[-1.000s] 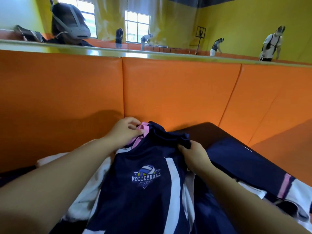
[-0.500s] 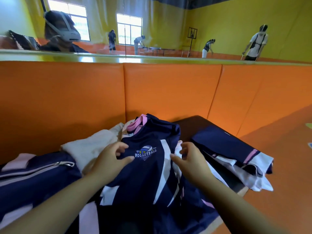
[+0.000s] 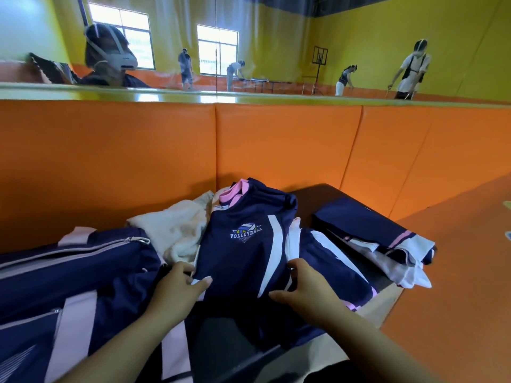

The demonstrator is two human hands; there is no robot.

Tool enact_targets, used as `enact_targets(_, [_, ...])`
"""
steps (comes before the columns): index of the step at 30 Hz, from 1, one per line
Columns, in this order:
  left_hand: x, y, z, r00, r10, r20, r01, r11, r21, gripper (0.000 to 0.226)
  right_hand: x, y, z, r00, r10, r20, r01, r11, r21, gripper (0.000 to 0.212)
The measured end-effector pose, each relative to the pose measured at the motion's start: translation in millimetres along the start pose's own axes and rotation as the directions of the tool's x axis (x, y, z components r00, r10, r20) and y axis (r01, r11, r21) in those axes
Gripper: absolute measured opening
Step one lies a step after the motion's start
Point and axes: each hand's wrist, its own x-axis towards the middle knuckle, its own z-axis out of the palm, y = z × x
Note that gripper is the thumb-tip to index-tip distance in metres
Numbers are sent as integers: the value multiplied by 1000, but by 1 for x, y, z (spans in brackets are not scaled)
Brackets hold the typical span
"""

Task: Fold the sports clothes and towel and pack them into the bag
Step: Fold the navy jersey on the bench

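A navy volleyball jersey with white stripes and a pink collar lies on the dark bench, logo up. My left hand pinches its lower left edge. At the lower right edge, my right hand grips the fabric the same way. A white towel is bunched left of the jersey. The navy and pink sports bag sits at the left, its zipper visible on top. A folded navy garment with pink and white trim rests at the bench's right end.
Orange padded wall panels stand right behind the bench. A mirror above them reflects several people in the hall. Orange floor runs along the right side of the bench.
Both hands have slid down the jersey from its collar to its lower edges and closed on the fabric. The view has pulled back, and the bag and the folded garment now show.
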Motion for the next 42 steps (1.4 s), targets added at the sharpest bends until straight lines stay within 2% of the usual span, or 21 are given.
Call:
enact_targets(3, [-2,-2,-5,997,-21,78,17,999,49,34,0,1,2,998,7,56,-9,999,51,62])
enact_targets(4, [-3,-2,-6,995,-15,97,8,997,71,42,1,2,3,997,11,70,-15,998,56,60])
enact_targets(7, [-5,-1,-7,993,23,119,-33,996,84,51,4,3,5,996,15,83,-16,1000,7,35])
enact_targets(8, [-6,-1,-7,992,28,122,-36,997,66,49,4,2,5,997,10,78,-9,1000,-14,25])
enact_targets(10, [-6,-2,-8,992,33,125,-35,999,15,40,5,2,5,997,-4,75,5,1000,-15,32])
enact_targets(12, [-6,-3,-10,990,40,132,-31,997,-70,31,6,4,5,997,-18,74,15,999,33,36])
enact_targets(16, [-11,0,-17,977,129,171,-89,971,-223,12,7,6,4,999,-30,45,21,982,187,24])
enact_targets(21, [-4,21,-33,989,145,27,-138,974,-177,13,13,-4,-10,996,-30,-81,56,937,345,10])
enact_targets(25, [-1,60,-56,981,185,-63,-194,961,-197,19,24,-25,-38,979,-33,-200,129,865,484,10])
enact_targets(29, [7,101,-84,960,246,-131,-271,934,-235,20,35,-53,-78,945,-55,-321,195,886,421,33])
enact_targets(32, [18,132,-106,948,262,-179,-303,916,-262,18,40,-79,-108,929,-85,-359,242,876,418,27])
enact_targets(34, [21,154,-122,940,283,-192,-330,898,-290,14,45,-96,-126,907,-123,-403,300,859,414,16])
enact_targets(36, [16,175,-139,946,293,-141,-325,875,-360,11,48,-112,-142,887,-144,-439,349,832,432,6])
enact_targets(38, [8,190,-157,946,320,-52,-311,852,-421,17,48,-128,-156,879,-146,-455,378,795,475,11])
enact_targets(40, [2,200,-174,936,351,-39,-335,849,-407,26,48,-142,-169,887,-152,-436,391,750,533,13])
enact_targets(42, [-4,207,-187,928,363,-82,-366,851,-375,27,45,-153,-180,915,-185,-358,379,696,609,8])
